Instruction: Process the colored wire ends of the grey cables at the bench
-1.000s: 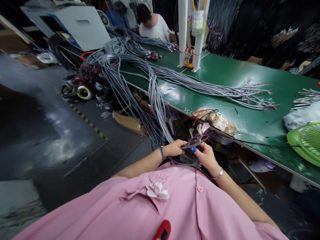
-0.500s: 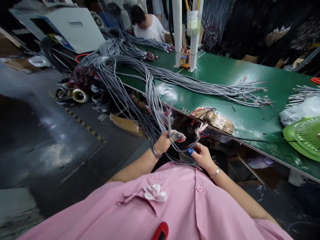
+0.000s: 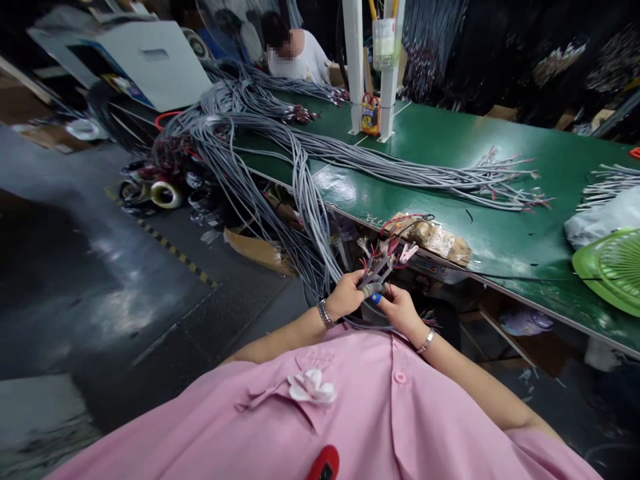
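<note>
My left hand [image 3: 349, 293] is closed around grey cables [image 3: 376, 267] near their stripped ends, where thin red and pale wires fan out. Close against it, my right hand [image 3: 401, 310] also grips the cables, its thumb, with a blue covering at the tip, pressed on them. The exact hold of the right fingers is partly hidden. Just beyond the hands, a pink clip [image 3: 408, 253] sits by the bench edge. From the left, a long grey cable bundle [image 3: 313, 207] hangs over the edge down towards my left hand.
On the green bench [image 3: 440, 140] lies another grey cable bundle [image 3: 400, 172]. A tape-wrapped block [image 3: 435, 241] rests at the near edge. To the right is a green fan [image 3: 613, 267]. White posts [image 3: 353, 67] rise from the bench, and a person [image 3: 300, 57] sits behind it.
My left hand has moved right, up against my right hand. The cable ends, apart and looped before, are now together between both hands.
</note>
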Action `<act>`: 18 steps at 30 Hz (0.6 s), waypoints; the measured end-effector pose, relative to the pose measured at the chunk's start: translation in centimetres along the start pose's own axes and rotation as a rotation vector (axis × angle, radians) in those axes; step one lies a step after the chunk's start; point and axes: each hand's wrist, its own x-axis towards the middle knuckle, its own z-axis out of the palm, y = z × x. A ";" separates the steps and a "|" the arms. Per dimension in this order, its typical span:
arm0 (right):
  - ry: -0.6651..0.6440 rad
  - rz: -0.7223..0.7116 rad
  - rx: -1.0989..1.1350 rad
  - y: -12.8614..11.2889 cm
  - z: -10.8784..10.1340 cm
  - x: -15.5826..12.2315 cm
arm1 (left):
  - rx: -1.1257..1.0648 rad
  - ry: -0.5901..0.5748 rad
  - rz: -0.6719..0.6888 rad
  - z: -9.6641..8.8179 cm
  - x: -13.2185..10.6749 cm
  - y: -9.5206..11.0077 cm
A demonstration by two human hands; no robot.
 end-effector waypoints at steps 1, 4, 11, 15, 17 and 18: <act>0.014 0.001 0.002 -0.3 -0.3 -0.1 | -0.051 0.002 -0.031 -0.3 0.1 0.2; 0.118 -0.027 0.016 -1.4 -1.5 -0.4 | -0.189 0.011 -0.086 -1.7 -0.1 0.7; 0.171 -0.101 0.194 -4.5 -2.1 -0.7 | -0.434 -0.053 -0.091 -4.5 -1.6 0.0; 0.107 -0.127 0.256 -6.5 -1.0 -0.5 | -0.527 -0.120 -0.084 -5.1 -2.1 -0.5; 0.067 -0.132 0.207 -7.5 -0.7 -0.5 | -0.511 -0.132 -0.090 -5.2 -2.2 -0.6; 0.046 -0.127 0.166 -8.0 -0.7 -0.5 | -0.500 -0.137 -0.090 -5.2 -2.3 -0.5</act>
